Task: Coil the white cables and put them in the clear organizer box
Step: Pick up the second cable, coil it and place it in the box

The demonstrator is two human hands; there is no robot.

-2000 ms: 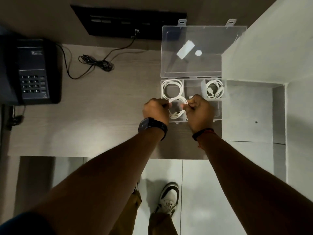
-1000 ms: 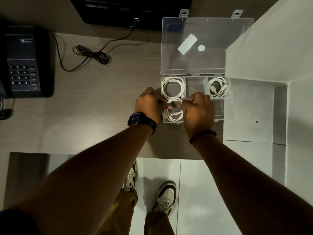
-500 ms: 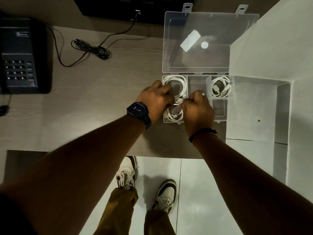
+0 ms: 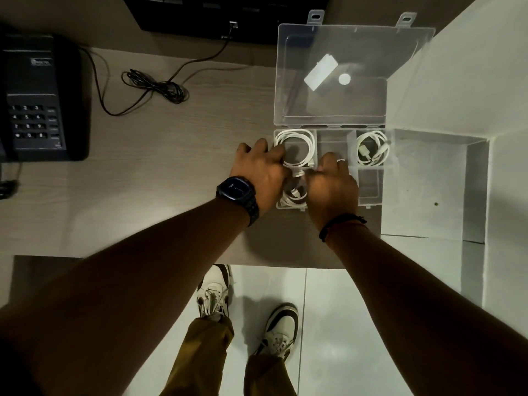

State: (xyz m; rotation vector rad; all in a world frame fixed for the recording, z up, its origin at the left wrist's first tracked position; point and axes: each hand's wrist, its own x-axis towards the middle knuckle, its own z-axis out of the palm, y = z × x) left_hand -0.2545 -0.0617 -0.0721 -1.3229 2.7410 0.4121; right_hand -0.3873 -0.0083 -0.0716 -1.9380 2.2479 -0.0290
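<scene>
Where the clear box [image 4: 370,192] sits open on the tabletop [image 4: 171,172]: one coiled white cable [image 4: 294,195], near-left compartment, gripped by curled fingers [image 4: 278,152] of left hand [image 4: 260,172] and right hand [image 4: 331,187].

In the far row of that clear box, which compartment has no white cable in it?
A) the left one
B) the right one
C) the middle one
C: the middle compartment shows only bare clear plastic, while the left coil and the right coil lie in its neighbours.
</scene>
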